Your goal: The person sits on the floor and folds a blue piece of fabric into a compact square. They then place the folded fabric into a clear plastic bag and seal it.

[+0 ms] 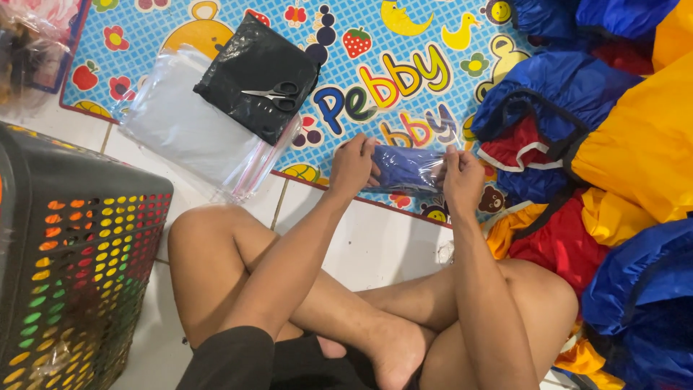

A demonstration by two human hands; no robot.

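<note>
My left hand and my right hand both grip a folded dark blue cloth inside a clear plastic bag, one hand at each end, just above the colourful play mat. I sit cross-legged on the white tiled floor with my knees below the hands.
A stack of clear plastic bags lies at the upper left, with a black bag and black-handled scissors on top. A black perforated basket stands at left. A heap of blue, yellow and red garments fills the right side.
</note>
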